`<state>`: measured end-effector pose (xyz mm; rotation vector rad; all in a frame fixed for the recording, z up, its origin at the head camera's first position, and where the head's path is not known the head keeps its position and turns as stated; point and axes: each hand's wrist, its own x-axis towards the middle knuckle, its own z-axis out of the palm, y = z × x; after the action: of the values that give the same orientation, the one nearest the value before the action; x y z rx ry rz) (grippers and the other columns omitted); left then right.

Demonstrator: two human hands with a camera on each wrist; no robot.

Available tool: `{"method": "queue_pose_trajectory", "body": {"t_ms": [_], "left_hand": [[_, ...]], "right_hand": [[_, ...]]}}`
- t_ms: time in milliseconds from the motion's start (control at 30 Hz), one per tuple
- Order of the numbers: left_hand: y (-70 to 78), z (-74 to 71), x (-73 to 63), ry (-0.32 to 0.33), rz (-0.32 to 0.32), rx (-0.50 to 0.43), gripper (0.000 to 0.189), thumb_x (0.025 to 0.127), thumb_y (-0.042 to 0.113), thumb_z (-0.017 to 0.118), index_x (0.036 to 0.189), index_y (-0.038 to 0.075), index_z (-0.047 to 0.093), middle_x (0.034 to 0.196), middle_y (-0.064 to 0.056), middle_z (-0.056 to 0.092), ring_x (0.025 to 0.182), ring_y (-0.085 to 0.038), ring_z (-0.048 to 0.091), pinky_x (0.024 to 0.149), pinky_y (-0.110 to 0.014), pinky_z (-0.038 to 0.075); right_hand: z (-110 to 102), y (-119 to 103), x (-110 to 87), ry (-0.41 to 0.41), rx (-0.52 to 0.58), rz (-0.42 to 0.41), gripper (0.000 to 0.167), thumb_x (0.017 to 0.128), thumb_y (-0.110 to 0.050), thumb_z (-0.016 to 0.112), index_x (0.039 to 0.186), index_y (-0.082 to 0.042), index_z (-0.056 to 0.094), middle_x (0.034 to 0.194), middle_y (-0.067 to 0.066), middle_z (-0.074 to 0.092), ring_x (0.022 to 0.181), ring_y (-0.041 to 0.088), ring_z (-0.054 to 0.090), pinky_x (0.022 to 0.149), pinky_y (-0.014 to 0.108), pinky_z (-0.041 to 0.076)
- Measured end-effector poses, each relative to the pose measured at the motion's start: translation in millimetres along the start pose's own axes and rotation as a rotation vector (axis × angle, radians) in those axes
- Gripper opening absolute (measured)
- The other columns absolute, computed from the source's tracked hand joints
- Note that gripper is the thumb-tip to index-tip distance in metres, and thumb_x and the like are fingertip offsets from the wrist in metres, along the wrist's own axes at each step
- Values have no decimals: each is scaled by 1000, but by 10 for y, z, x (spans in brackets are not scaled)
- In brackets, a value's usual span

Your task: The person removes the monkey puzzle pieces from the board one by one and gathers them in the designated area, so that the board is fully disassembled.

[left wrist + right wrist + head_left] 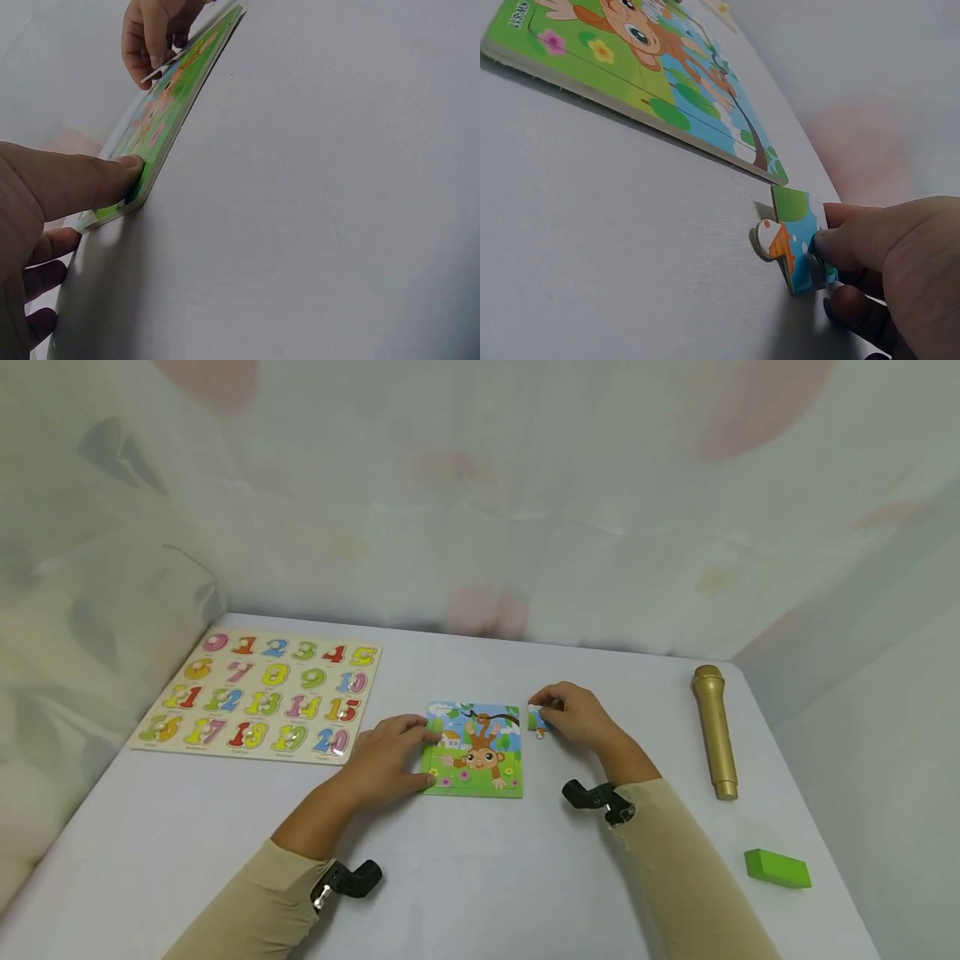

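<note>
A square monkey jigsaw puzzle (474, 739) in its board lies on the white table between the two hands. My left hand (386, 760) rests at its left side. The left thumb (124, 174) presses on the puzzle's near corner, while the other fingers spread along the left edge. Just right of the board, my right hand (576, 717) pinches a puzzle piece (793, 232) between thumb and fingers. Blue and green, with an orange-and-white knob, the piece stands tilted close over the table. The fingers hide its far end.
At the left lies a wooden number board (266, 697) with coloured numerals. A gold microphone (716, 731) and a green block (777, 869) lie at the right. Draped cloth (480, 527) hangs behind the table. Black wrist cameras sit on both sleeves.
</note>
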<state>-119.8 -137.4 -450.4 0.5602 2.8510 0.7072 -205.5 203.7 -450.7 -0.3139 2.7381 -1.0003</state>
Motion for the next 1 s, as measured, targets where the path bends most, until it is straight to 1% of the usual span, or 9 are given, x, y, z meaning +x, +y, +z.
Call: {"method": "queue_pose_trajectory", "body": {"t_ms": [267, 533, 800, 1000], "left_hand": [[-31, -6, 3, 13, 16, -16, 61, 86, 32, 92, 141, 20, 69, 157, -12, 52, 150, -39, 39, 112, -66, 34], [-37, -7, 9, 9, 9, -30, 63, 85, 35, 92, 142, 21, 69, 157, -12, 52, 150, -38, 39, 114, -66, 32], [-39, -19, 8, 0, 8, -33, 64, 85, 36, 92, 143, 21, 69, 157, -10, 52, 150, -37, 39, 114, -65, 33], [-27, -36, 6, 3, 15, -27, 64, 85, 36, 92, 142, 21, 69, 156, -11, 54, 149, -37, 41, 112, -65, 34]], "right_hand": [[46, 13, -17, 39, -23, -2, 21, 103, -13, 68, 120, -13, 80, 115, 7, 69, 101, 25, 61, 93, 44, 51], [48, 10, -59, 57, 0, 5, 21, 103, -13, 68, 122, -13, 79, 116, 7, 70, 101, 25, 60, 91, 43, 50], [31, 69, -82, 52, 42, 1, 23, 104, -15, 69, 125, -14, 78, 122, 5, 70, 103, 24, 60, 93, 43, 49], [-40, 90, -35, 10, 78, 23, 26, 103, -20, 70, 127, -16, 77, 121, 4, 71, 105, 24, 62, 95, 44, 49]]}}
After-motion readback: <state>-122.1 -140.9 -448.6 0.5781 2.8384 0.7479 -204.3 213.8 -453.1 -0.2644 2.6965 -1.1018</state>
